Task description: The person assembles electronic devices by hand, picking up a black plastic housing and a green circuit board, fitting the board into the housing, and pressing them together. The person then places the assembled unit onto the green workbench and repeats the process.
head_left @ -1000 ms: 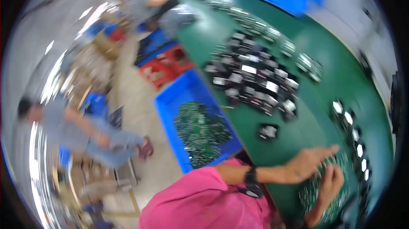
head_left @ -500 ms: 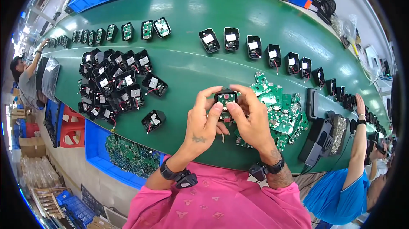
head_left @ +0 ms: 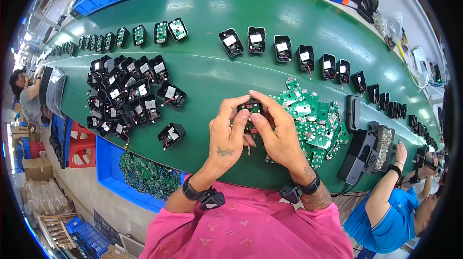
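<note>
Between my two hands, over the green table, sits a small black housing [head_left: 251,106] with a green circuit board in it. My left hand [head_left: 225,131] wraps its left side, and my right hand [head_left: 279,133] wraps its right side. Both thumbs press down on the board and cover much of it. A short pale wire hangs below the housing. Just right of my right hand lies a loose heap of green circuit boards [head_left: 316,126]. To the left is a pile of black housings [head_left: 123,92] with white parts and red wires, and one housing [head_left: 171,136] lies apart nearer me.
Housings with boards [head_left: 139,35] line the far left; open housings [head_left: 282,49] curve along the right. A blue bin of boards [head_left: 144,174] sits at the table's left edge. A dark grey device [head_left: 358,157] stands right, near a co-worker in blue [head_left: 386,215]. Another person sits far left.
My hands stay around the housing, with the thumbs shifted slightly and now covering more of the board. The blue-shirted co-worker's arm has drawn back from the row; the far-left person's arm has pulled in.
</note>
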`<state>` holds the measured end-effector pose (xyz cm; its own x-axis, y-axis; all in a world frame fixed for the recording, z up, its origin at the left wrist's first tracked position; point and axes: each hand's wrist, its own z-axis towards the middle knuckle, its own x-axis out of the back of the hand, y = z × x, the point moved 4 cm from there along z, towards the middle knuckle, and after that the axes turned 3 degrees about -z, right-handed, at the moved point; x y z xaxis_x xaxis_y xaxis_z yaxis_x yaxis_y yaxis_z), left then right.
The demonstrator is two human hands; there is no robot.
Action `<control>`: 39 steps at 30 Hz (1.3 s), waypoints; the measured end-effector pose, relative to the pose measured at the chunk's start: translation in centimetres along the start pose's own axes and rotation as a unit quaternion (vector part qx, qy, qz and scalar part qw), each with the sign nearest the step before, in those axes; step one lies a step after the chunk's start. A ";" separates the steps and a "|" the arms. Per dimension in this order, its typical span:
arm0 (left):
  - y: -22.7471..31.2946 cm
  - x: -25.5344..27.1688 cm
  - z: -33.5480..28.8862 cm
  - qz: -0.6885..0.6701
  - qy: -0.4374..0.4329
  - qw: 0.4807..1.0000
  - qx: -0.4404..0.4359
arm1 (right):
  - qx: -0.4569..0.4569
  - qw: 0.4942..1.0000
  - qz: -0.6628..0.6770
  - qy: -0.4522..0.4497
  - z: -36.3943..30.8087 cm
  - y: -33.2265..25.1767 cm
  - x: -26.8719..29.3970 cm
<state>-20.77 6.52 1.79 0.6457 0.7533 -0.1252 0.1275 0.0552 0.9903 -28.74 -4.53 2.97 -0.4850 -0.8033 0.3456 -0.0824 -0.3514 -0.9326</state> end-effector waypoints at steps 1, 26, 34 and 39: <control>0.0 0.1 -0.2 -0.007 0.012 1.000 -0.015 | -0.014 0.999 0.035 -0.008 0.0 0.3 -0.2; 13.1 0.7 2.6 0.257 -0.034 0.828 -0.498 | 0.358 0.929 0.014 0.097 5.0 -9.5 2.2; 10.6 2.7 8.4 -0.122 -0.067 0.979 0.151 | -0.029 0.983 0.181 0.015 8.7 -7.2 1.7; 7.7 4.3 10.2 -0.288 -0.092 0.905 0.300 | -0.063 0.972 0.223 -0.039 9.0 -6.6 2.1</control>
<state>-9.37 3.48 8.31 0.4486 0.5878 -0.6732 0.8330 -0.0020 0.5533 -21.34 -8.24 10.77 -0.4301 -0.8980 -0.0928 0.0117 0.0973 -0.9952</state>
